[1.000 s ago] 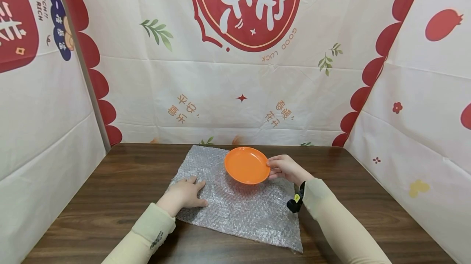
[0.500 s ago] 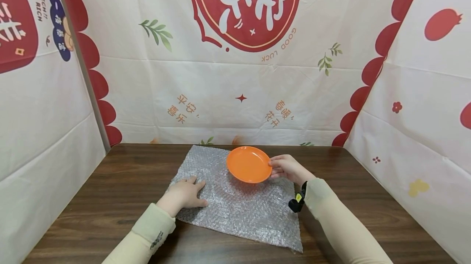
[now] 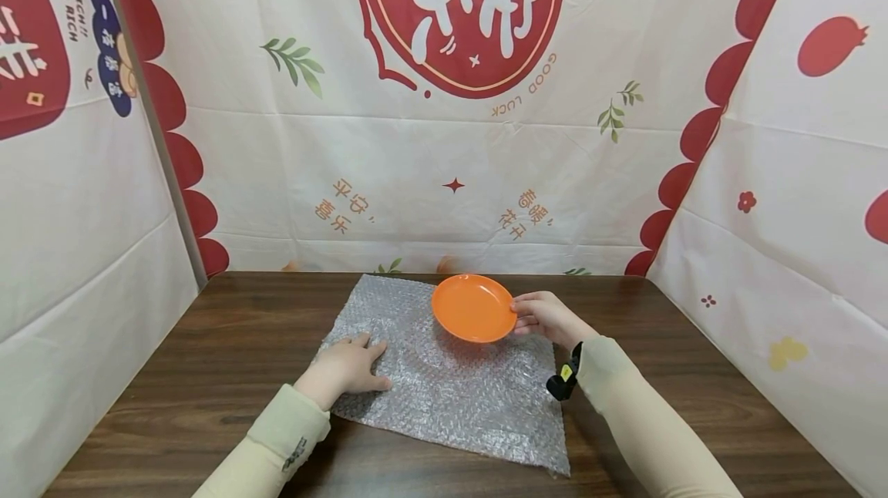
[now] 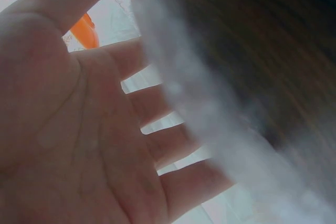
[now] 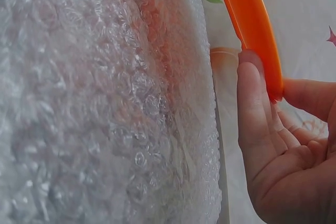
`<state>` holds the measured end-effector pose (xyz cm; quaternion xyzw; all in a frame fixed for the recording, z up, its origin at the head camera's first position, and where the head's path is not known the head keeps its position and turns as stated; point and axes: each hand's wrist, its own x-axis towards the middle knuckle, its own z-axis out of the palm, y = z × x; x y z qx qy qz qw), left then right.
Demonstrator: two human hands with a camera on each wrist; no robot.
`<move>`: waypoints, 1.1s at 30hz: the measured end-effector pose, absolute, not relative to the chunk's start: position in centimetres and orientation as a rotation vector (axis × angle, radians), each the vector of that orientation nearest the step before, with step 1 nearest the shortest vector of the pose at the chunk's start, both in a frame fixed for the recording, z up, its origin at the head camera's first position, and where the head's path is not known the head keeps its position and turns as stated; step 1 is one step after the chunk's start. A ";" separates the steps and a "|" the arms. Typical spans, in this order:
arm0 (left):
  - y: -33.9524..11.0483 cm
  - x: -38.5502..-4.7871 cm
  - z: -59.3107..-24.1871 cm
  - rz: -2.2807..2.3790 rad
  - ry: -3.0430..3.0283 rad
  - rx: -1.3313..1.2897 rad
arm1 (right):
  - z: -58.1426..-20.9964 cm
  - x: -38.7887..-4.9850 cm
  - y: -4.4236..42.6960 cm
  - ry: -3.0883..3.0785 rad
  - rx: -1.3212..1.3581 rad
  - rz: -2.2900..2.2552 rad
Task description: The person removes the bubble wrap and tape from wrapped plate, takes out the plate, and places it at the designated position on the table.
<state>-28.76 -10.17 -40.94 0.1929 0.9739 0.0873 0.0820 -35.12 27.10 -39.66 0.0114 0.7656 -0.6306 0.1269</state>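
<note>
An orange plate point(image 3: 475, 308) is held above a sheet of bubble wrap point(image 3: 451, 405), tilted a little towards the head camera. My right hand point(image 3: 548, 318) pinches its right rim between thumb and fingers; the right wrist view shows the grip on the plate point(image 5: 254, 30) from the side. With fingers spread, my left hand point(image 3: 349, 367) rests on the left part of the bubble wrap. In the left wrist view the palm point(image 4: 68, 124) and straight fingers meet the blurred edge of the wrap point(image 4: 194, 103). The bubble wrap lies flat and slightly askew, a faint orange reflection beneath the plate.
The dark wooden table point(image 3: 229, 344) extends around the bubble wrap on every side. A white printed cloth point(image 3: 444, 143) hangs behind the table, and similar cloths stand along its left and right. A black wrist camera point(image 3: 563, 382) sits on the right wrist.
The right hand has shifted slightly to the right with the orange plate, which is also a touch higher in view. The left hand and the bubble wrap have stayed in place.
</note>
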 end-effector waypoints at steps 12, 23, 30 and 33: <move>-10.1 -28.8 -40.9 0.248 2.904 0.568 | -39.3 -35.0 27.8 2.208 0.063 -1.875; -10.2 -28.7 -40.9 0.255 2.907 0.574 | -39.2 -35.0 28.5 2.217 0.067 -1.884; -10.1 -28.7 -40.8 0.249 2.910 0.582 | -39.2 -35.0 28.8 2.225 0.061 -1.894; -10.1 -28.7 -40.8 0.248 2.911 0.580 | -39.3 -35.0 29.0 2.223 0.078 -1.904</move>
